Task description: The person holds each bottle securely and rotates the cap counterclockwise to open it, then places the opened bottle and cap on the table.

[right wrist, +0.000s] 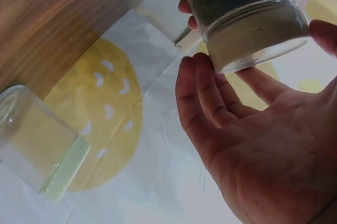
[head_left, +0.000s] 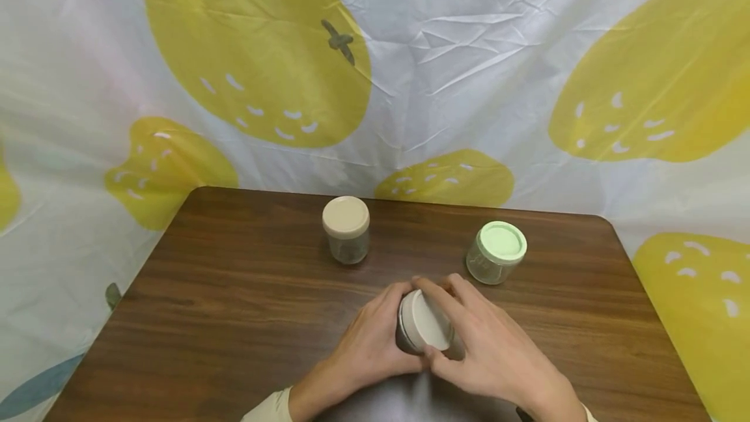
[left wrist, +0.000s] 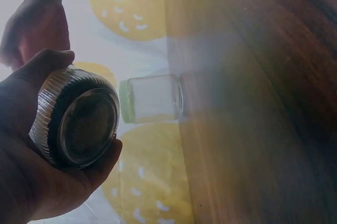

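A ribbed glass jar [left wrist: 52, 113] with dark contents is gripped by my left hand [head_left: 377, 337], its fingers and thumb wrapped round the side. The jar is tilted, and its round base faces the left wrist camera. On top sits an off-white lid [head_left: 430, 321]. My right hand [head_left: 498, 344] spans this lid, with the thumb on the near rim and fingers at the far rim. In the right wrist view the lid's rim lies between the right thumb and fingertips [right wrist: 189, 71]. Whether the lid is loose on the jar, I cannot tell.
A clear jar with a beige lid [head_left: 346, 217] stands upright toward the back of the brown wooden table [head_left: 234, 305]. Right of it is another clear jar with a pale green lid [head_left: 502, 241]. A white fabric sheet printed with yellow fruit [head_left: 263, 51] hangs behind the table.
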`<state>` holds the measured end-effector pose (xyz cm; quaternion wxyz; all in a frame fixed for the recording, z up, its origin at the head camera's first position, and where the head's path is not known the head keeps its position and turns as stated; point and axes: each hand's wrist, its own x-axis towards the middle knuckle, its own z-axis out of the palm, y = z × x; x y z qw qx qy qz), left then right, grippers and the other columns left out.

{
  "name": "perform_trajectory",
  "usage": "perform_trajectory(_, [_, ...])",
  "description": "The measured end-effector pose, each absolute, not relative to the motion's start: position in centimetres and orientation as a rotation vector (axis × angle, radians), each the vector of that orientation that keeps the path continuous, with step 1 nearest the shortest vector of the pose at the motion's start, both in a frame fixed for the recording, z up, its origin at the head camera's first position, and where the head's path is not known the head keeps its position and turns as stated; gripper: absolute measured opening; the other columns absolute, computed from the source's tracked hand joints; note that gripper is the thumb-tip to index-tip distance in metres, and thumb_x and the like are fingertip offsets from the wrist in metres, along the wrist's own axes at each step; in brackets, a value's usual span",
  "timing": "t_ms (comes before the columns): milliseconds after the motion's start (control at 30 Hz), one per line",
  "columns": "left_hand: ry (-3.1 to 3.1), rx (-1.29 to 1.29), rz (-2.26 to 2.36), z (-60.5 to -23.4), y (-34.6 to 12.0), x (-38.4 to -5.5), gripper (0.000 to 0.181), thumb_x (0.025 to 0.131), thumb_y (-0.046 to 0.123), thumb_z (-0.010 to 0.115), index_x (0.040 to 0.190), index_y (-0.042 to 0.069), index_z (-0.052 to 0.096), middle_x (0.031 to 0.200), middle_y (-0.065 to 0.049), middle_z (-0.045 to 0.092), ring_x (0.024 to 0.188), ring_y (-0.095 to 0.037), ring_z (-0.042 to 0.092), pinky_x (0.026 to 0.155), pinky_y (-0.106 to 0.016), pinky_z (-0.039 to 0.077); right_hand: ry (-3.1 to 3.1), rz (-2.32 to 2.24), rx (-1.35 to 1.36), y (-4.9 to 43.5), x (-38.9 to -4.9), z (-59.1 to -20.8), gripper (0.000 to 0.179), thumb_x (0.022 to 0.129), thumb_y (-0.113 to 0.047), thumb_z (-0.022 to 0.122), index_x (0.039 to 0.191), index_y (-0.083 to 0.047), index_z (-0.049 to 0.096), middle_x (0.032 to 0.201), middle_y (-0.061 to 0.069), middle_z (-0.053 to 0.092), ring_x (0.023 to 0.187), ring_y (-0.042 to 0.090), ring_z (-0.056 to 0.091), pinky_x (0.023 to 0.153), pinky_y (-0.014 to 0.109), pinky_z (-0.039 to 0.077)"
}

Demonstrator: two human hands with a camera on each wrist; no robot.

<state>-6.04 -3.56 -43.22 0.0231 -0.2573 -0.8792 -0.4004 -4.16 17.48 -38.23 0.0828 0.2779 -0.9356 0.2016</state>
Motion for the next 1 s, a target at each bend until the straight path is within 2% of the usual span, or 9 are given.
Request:
perform_trajectory(200, [-2.712,-0.785,-1.255,-43.3,-3.7,-6.0,0.092,0.064,0.035,0.094,0.145,0.014,0.054,0.126,0.000,0.070,0.109,-0.012,0.068,0.094,-0.033,0.059,-2.771,0.674,0.871,17.5,-4.4,-38.3,0.085,0.083,-0.043,0.083,0.158,-0.025,0.048,0.129,-0.015,0.054,0.104,-0.001,0.056,0.083,0.025,0.054])
perform_trajectory(400, [-2.707,-0.796,-1.251,-43.3,-4.0,-6.0,0.091,0.063,0.035,0.096,0.141,0.015,0.055,0.125,0.001,0.069,0.109,-0.012,0.068,0.096,-0.035,0.058,-2.831,0.689,0.767,17.3,-4.6,-38.7,0.099,0.082,-0.068,0.079,0.163,-0.032,0.037,0.137,-0.017,0.053,0.109,0.001,0.060,0.085,0.031,0.057])
perform_trajectory(500, [-2.695,-0.796,-1.260,-43.2,-4.1,-5.9,0.090,0.062,0.034,0.097,0.139,0.015,0.055,0.124,0.001,0.069,0.107,-0.011,0.068,0.094,-0.034,0.059,-2.858,0.655,0.669,16.7,-4.7,-38.8,0.107,0.078,-0.078,0.076,0.165,-0.033,0.033,0.142,-0.014,0.053,0.108,0.008,0.065,0.080,0.037,0.058])
perform_trajectory(600, [-2.677,-0.797,-1.255,-43.3,-4.1,-5.9,0.088,0.062,0.033,0.097,0.138,0.016,0.056,0.123,0.002,0.069,0.105,-0.010,0.068,0.092,-0.032,0.059,-2.867,0.572,0.550,16.1,-4.8,-38.8,0.106,0.077,-0.082,0.073,0.161,-0.028,0.041,0.134,-0.007,0.060,0.098,0.017,0.069,0.067,0.040,0.056])
perform_trajectory(667, [-2.669,-0.791,-1.254,-43.4,-4.1,-5.8,0.086,0.063,0.034,0.097,0.137,0.016,0.056,0.121,0.003,0.069,0.102,-0.009,0.068,0.090,-0.031,0.059,-2.869,0.517,0.462,15.8,-4.7,-38.8,0.094,0.077,-0.082,0.072,0.148,-0.023,0.055,0.119,-0.005,0.066,0.087,0.021,0.069,0.060,0.040,0.052])
perform_trajectory(733, [-2.662,-0.790,-1.233,-43.4,-4.1,-5.8,0.085,0.063,0.035,0.097,0.136,0.016,0.057,0.119,0.003,0.069,0.101,-0.009,0.068,0.088,-0.031,0.059,-2.874,0.476,0.381,15.5,-4.7,-38.7,0.080,0.076,-0.084,0.070,0.126,-0.022,0.066,0.099,-0.005,0.067,0.076,0.020,0.068,0.054,0.039,0.047])
perform_trajectory(833, [-2.656,-0.780,-1.202,-43.5,-4.0,-5.8,0.084,0.063,0.036,0.097,0.134,0.017,0.057,0.118,0.004,0.069,0.100,-0.008,0.067,0.087,-0.031,0.059,-2.894,0.449,0.286,15.1,-4.6,-38.6,0.072,0.073,-0.090,0.067,0.096,-0.022,0.062,0.074,-0.008,0.060,0.063,0.018,0.062,0.050,0.038,0.042])
perform_trajectory(900, [-2.651,-0.777,-1.180,-43.6,-4.0,-5.8,0.084,0.062,0.036,0.096,0.134,0.017,0.058,0.117,0.004,0.068,0.100,-0.009,0.067,0.087,-0.031,0.059,-2.922,0.426,0.238,15.0,-4.6,-38.6,0.075,0.072,-0.094,0.063,0.088,-0.021,0.059,0.064,-0.007,0.056,0.058,0.020,0.060,0.048,0.037,0.038])
perform_trajectory(1000, [-2.645,-0.777,-1.166,-43.7,-4.0,-5.9,0.085,0.062,0.036,0.096,0.135,0.017,0.057,0.117,0.004,0.069,0.101,-0.009,0.067,0.087,-0.031,0.059,-2.969,0.388,0.188,14.8,-4.6,-38.7,0.080,0.072,-0.097,0.058,0.085,-0.019,0.059,0.060,-0.001,0.059,0.056,0.027,0.062,0.047,0.040,0.038])
